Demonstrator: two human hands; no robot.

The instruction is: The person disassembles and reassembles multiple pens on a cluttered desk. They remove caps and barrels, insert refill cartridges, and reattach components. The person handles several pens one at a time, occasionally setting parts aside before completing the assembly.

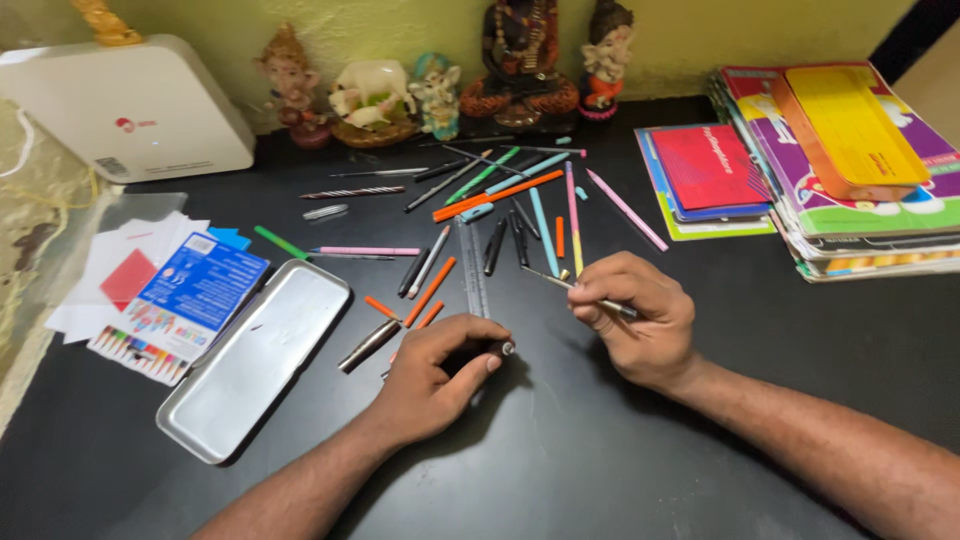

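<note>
My left hand (438,372) rests on the black table (620,450), fingers curled around a dark pen barrel (497,349) whose metal end pokes out past my fingertips. Held a little above the table, my right hand (634,318) pinches a thin metal pen refill (562,283) that points up and to the left. A clear ruler (472,268) lies just beyond my left hand. Several pens, pencils and caps (500,195) in orange, teal, pink and black are scattered behind both hands.
A metal pencil tin (257,357) lies at the left, beside a blue crayon box (185,300) and loose papers (110,262). Stacked colourful books (840,170) fill the right rear. Small figurines (520,60) and a white box device (130,105) line the back wall.
</note>
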